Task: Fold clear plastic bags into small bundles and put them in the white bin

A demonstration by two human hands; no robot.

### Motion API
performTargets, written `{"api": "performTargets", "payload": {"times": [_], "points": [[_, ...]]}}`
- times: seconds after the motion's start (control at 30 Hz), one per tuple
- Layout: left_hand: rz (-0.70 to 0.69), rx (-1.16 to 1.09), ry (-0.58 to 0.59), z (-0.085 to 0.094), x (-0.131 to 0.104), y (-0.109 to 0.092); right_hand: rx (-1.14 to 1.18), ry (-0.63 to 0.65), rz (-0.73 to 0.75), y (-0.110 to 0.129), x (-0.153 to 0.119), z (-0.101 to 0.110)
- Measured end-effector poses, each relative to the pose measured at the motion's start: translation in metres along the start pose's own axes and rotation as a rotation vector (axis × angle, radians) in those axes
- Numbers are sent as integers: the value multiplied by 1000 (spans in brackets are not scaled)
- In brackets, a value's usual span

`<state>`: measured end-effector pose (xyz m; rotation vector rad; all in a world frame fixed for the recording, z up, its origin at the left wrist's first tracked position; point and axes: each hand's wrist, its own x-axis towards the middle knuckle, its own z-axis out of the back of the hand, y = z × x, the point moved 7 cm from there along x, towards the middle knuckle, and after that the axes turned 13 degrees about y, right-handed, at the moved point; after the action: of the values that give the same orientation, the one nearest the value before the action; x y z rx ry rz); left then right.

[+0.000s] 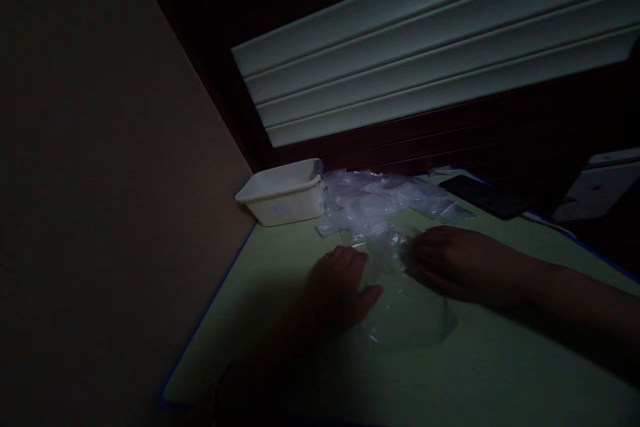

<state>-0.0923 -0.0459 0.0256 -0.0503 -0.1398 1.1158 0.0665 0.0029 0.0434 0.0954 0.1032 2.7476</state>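
Observation:
The scene is very dark. My left hand (341, 283) lies palm down on the green table mat (500, 373), with its fingers on the left edge of a clear plastic bag (410, 310) spread flat in front of me. My right hand (453, 260) presses on the bag's upper right part with its fingers curled. Just beyond both hands lies a heap of clear plastic bags (380, 203).
A white plastic tub (283, 197) stands at the mat's far left corner by the wall. A dark phone (483, 195) lies at the far right, with a white object (597, 190) beyond it. Window blinds (425, 47) hang above the table.

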Motion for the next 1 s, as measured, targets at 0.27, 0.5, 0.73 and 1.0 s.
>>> {"api": "performTargets", "payload": {"times": [0.27,0.5,0.73,1.0], "points": [[-77,-67,9,-5,1,-13,-136,56,-108,-5,-2,1],[-65,-155,-23,-7,4,-10,-108,23,-108,-5,3,-10],[-203,-136,7,-4,4,-21,-105,37,-131,-9,1,-10],[-229,-96,47,-13,4,-21,-114,36,-220,-29,-4,2]]}}
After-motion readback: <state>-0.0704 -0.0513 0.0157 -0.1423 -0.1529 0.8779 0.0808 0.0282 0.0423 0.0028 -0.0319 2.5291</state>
